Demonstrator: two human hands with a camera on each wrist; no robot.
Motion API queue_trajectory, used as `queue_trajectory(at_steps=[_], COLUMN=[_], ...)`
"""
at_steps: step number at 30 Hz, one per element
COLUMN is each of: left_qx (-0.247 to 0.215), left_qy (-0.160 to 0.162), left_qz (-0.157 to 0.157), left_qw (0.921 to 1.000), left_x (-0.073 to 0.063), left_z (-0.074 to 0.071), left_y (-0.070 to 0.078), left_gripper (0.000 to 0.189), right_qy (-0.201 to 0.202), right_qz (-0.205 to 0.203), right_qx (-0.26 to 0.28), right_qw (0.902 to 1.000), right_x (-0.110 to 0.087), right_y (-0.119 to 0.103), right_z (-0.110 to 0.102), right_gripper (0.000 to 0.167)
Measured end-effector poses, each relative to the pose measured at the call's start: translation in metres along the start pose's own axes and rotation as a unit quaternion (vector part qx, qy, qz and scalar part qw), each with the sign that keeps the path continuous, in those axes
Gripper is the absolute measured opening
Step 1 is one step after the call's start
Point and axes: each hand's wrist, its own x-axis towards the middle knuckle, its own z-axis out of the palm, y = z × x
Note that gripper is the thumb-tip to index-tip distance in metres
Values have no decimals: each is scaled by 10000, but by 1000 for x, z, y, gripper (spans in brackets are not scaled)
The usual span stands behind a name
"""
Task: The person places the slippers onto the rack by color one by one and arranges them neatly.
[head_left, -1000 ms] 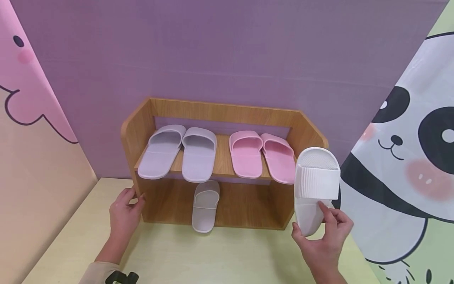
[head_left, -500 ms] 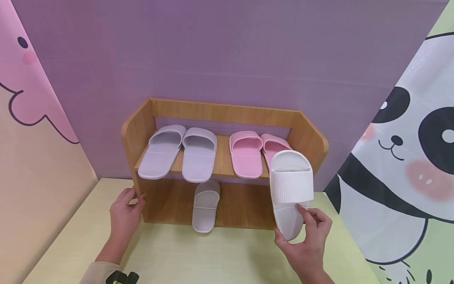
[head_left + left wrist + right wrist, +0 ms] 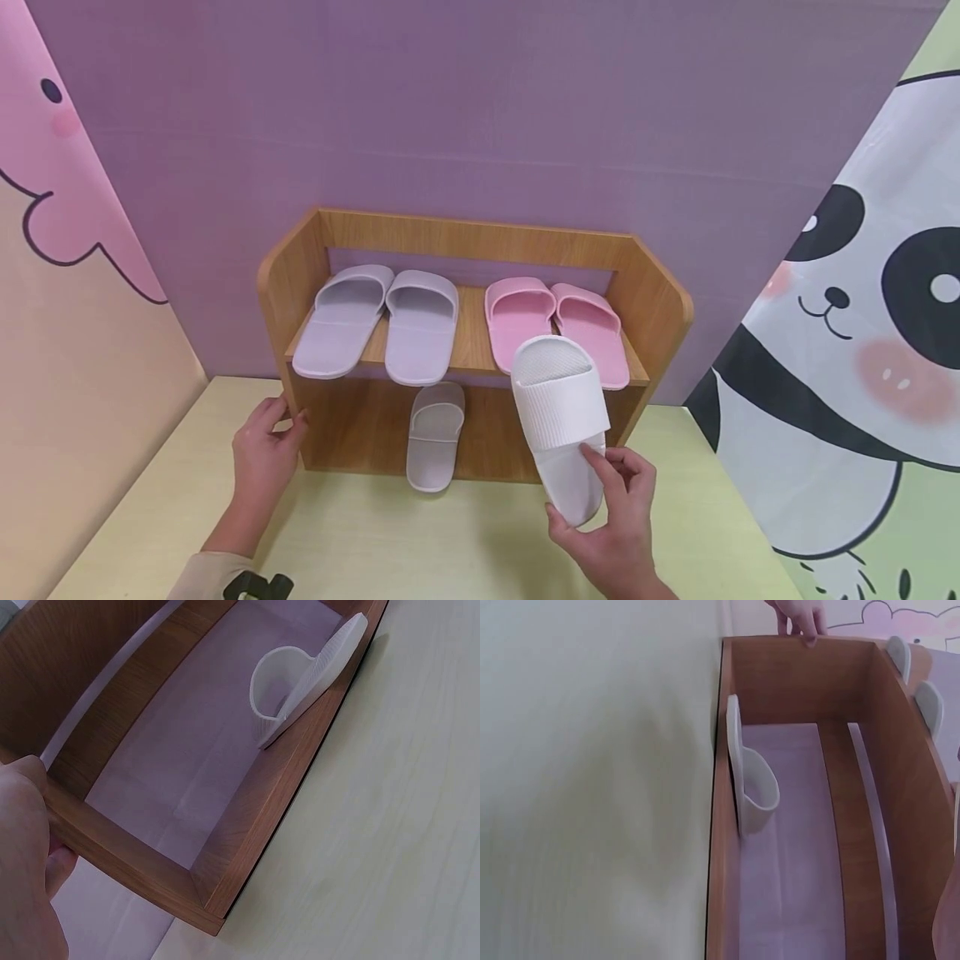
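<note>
My right hand (image 3: 618, 521) pinches a white slipper (image 3: 564, 412) by its heel end, thumb at one edge and fingers at the other. The slipper is raised in front of the wooden shoe rack (image 3: 480, 232), its ribbed strap facing me, and hides part of a pink slipper (image 3: 513, 321). My left hand (image 3: 264, 454) grips the front edge of the rack's left side panel (image 3: 139, 874). A single white slipper (image 3: 435, 446) lies on the lower shelf, its heel sticking out past the front edge; both wrist views show it side-on.
On the upper shelf sit two lilac slippers (image 3: 422, 333) at the left and a second pink slipper (image 3: 600, 342) at the right. The rack stands on a pale wood table (image 3: 360, 542) against a purple backdrop (image 3: 480, 108). Cartoon-printed panels flank it, including a panda (image 3: 847, 333).
My right hand has carried the white slipper leftward and a little down, from beside the rack's right end to before the pink pair, tilting its toe left. My left hand has stayed put.
</note>
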Motion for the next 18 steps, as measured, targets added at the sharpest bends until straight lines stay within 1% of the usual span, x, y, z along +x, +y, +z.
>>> queue_trajectory(at_steps=[3,8,10,14,18], left_qx=[-7,0,-3,-9,-38], left_qy=[-18,-20,-24,-43,-23], left_qz=[-6,-43,-74,-121,-69], left_qw=[10000,10000,10000,9999,10000], left_x=[0,0,0,0,0], left_z=[0,0,0,0,-1], left_y=[-1,-1,0,1,2], left_gripper=[27,27,27,27,29], right_qy=[-216,-449,-467,-595,-737], right_qz=[39,-4,-136,-245,-424], right_qx=[49,256,317,415,425], right_qw=[9997,9987,9983,9971,9955], right_x=[-3,-6,-7,-9,-11], right_y=[-4,-7,-7,-9,-10], right_z=[2,7,10,13,17], right_gripper=[75,76,75,74,71])
